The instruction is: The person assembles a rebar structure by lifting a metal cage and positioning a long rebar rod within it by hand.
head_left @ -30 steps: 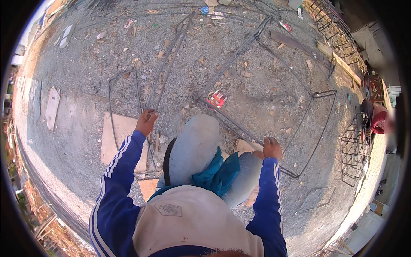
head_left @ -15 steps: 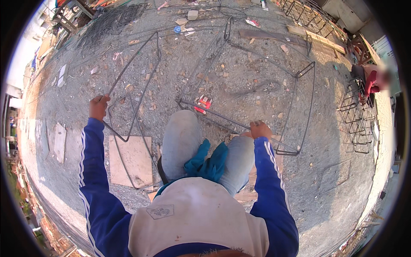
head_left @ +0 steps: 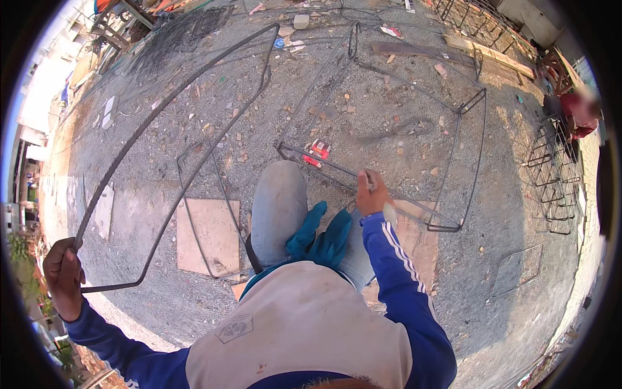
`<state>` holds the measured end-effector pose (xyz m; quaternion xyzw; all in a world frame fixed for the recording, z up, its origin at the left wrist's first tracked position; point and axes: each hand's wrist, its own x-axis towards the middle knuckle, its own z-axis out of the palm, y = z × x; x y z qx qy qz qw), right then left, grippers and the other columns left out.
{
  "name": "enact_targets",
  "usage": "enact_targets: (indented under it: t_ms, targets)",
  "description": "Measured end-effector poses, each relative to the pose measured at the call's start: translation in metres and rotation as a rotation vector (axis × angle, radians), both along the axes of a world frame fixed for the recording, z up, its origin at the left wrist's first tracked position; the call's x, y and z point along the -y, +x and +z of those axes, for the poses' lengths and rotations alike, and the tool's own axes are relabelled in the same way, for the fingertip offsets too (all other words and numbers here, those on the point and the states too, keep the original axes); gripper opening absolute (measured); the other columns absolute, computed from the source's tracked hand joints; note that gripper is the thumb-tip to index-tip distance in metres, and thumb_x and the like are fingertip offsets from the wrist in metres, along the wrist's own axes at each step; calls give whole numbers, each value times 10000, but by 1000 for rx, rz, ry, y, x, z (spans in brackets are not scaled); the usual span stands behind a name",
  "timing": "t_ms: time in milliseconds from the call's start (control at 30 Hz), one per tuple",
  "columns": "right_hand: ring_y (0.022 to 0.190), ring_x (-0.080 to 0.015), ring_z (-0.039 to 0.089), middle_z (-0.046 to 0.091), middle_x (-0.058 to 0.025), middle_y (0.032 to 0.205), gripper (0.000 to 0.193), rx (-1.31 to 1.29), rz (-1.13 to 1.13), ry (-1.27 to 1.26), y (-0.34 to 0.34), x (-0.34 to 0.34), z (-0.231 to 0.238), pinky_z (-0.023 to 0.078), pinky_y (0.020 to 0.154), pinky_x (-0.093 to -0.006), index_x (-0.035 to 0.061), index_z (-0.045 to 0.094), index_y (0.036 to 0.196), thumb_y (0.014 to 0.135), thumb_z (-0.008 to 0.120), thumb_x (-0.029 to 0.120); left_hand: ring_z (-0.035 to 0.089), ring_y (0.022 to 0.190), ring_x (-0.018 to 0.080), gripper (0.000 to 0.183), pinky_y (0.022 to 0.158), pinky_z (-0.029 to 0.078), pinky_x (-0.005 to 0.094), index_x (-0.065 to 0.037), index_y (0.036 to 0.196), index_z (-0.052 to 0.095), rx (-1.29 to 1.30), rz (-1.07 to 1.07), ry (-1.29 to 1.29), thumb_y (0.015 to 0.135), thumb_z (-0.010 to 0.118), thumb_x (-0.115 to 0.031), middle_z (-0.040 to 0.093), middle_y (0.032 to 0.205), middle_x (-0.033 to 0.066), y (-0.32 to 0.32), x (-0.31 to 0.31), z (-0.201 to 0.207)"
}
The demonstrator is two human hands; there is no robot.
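My left hand (head_left: 63, 275), far out at the left, is closed on a bent rebar stirrup (head_left: 139, 133), a four-sided loop of dark steel bar held up off the ground. My right hand (head_left: 372, 193), in front of my right knee, has its fingers curled in at the long near bar of a larger rebar frame (head_left: 476, 155); the bar seems to pass through the grip. That frame stands on the gravel and stretches away ahead. Another thin bar loop (head_left: 223, 185) lies partly over a tan board (head_left: 208, 243) by my left knee.
A red and white packet (head_left: 317, 153) lies inside the frame. Planks (head_left: 483, 53) and more bars lie at the back. On the right a person in red (head_left: 580, 117) is beside a stack of rebar cages (head_left: 551, 178). A thin loop (head_left: 518, 272) lies at lower right.
My left hand has swung out left and toward me, lifting the stirrup off the ground. My right hand has shifted left along the bar, its fingers turned upward.
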<state>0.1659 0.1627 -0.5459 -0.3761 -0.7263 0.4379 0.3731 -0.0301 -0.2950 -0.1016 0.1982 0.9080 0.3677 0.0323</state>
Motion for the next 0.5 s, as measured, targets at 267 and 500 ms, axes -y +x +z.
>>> enact_targets:
  t_ms: [267, 500]
  targets:
    - [919, -258, 616, 614, -165, 1055, 638, -667, 321, -1606, -95, 122, 49, 497, 785, -392, 10, 453, 1231, 914, 422, 563, 394, 514, 31, 281, 460, 335, 177, 7, 1094, 551, -142, -277, -250, 923, 542, -215, 505, 832, 28, -6, 20, 104]
    - [601, -233, 609, 609, -108, 630, 569, -802, 247, -1559, -42, 110, 53, 495, 616, -357, 35, 581, 856, 962, 311, 525, 358, 508, 42, 254, 467, 253, 214, 6, 895, 590, -14, -336, -276, 909, 571, -246, 418, 633, -33, -69, -62, 60]
